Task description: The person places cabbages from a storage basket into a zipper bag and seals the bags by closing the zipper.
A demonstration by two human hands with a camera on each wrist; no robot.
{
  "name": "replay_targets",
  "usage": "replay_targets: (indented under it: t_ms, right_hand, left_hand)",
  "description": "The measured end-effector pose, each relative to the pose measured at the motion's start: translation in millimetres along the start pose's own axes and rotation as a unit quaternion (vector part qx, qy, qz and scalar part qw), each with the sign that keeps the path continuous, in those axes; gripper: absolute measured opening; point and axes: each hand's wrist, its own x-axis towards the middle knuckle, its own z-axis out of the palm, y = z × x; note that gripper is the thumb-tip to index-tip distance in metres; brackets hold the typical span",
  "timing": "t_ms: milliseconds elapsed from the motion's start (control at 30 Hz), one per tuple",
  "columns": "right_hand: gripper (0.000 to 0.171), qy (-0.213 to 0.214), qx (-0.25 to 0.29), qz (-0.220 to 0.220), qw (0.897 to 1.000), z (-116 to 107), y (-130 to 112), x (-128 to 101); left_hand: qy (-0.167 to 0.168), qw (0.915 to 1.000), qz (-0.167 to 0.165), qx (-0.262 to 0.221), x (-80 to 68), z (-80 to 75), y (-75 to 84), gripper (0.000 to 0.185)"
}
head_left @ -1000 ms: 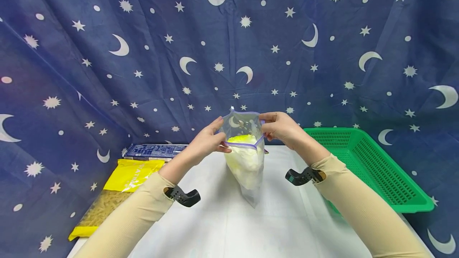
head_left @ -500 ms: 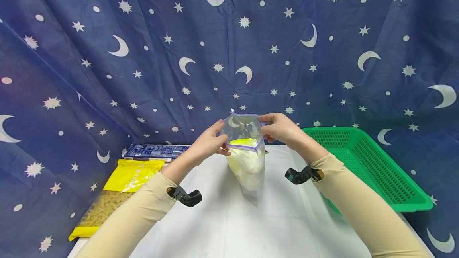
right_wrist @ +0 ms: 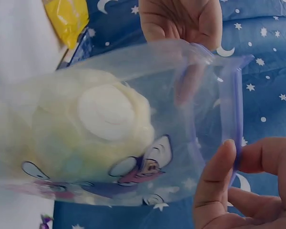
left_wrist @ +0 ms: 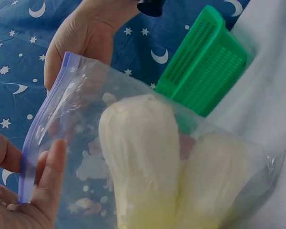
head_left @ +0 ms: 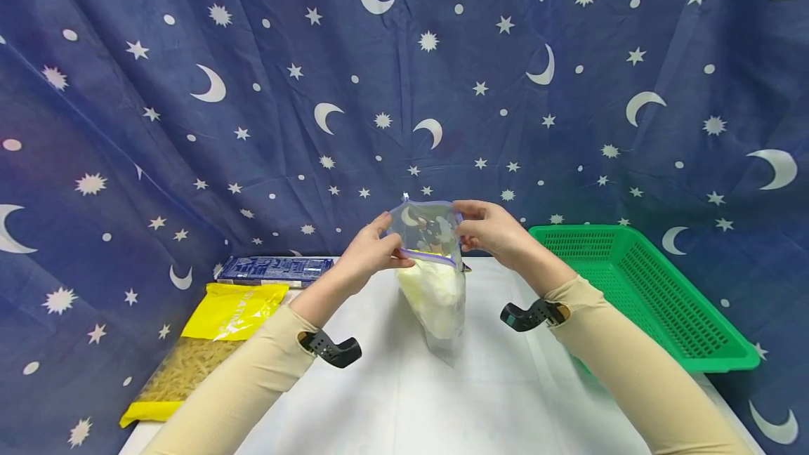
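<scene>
A clear zip bag (head_left: 456,343) with a purple zip rim and a small white slider (head_left: 406,196) stands tilted at the middle of the table, its mouth spread apart. Inside lie pale napa cabbages (left_wrist: 140,143), white at the stem end and yellowish toward the leaves. My left hand (head_left: 371,250) pinches the rim on the left side. At the rim's right end, my right hand (head_left: 496,232) pinches the edge between thumb and fingers. Printed cartoon figures (right_wrist: 152,164) show on the bag's side in the right wrist view.
To the left lie a yellow bag of pasta (head_left: 243,307) and a dark blue flat package (head_left: 274,270). A green slotted basket (head_left: 663,300) stands at the right. The white table (head_left: 442,413) ends against a dark blue moon-and-star curtain (head_left: 404,55).
The front rim of the bag has come up toward the back rim, so less yellow leaf shows through the mouth. Both hands keep their pinch and have barely shifted.
</scene>
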Motion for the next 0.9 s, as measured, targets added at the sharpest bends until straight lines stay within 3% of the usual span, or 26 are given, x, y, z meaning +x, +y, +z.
replay_targets:
  t_ms: [100, 300, 433, 633, 800, 900]
  right_hand:
    - [0.072, 0.003, 0.033, -0.014, 0.999, 0, 6, -2]
    - [0.074, 0.015, 0.05, -0.04, 0.998, 3, 19, -14]
    - [0.074, 0.036, 0.023, -0.08, 0.996, 10, 33, -33]
    - [0.078, 0.046, -0.018, -0.165, 0.985, 30, 60, -62]
    - [0.097, 0.064, -0.043, -0.173, 0.982, 45, 75, -74]
    - [0.092, 0.088, -0.033, -0.183, 0.979, 50, 79, -74]
  left_hand:
    - [0.003, 0.9996, 0.003, -0.028, 0.1, 0.9, -1.9, 0.082]
    - [-0.003, 0.999, 0.025, -0.038, -1.6, 1.6, -8.7, 0.083]
    - [-0.003, 0.9985, 0.039, -0.038, -2.7, 2.2, -14.4, 0.08]
    - [-0.002, 0.9977, 0.058, -0.036, -5.4, 2.0, -21.3, 0.077]
    - [-0.009, 0.9966, 0.074, -0.036, -6.5, 1.4, -26.2, 0.076]
    - [-0.018, 0.9956, 0.083, -0.04, -6.2, -0.6, -29.9, 0.075]
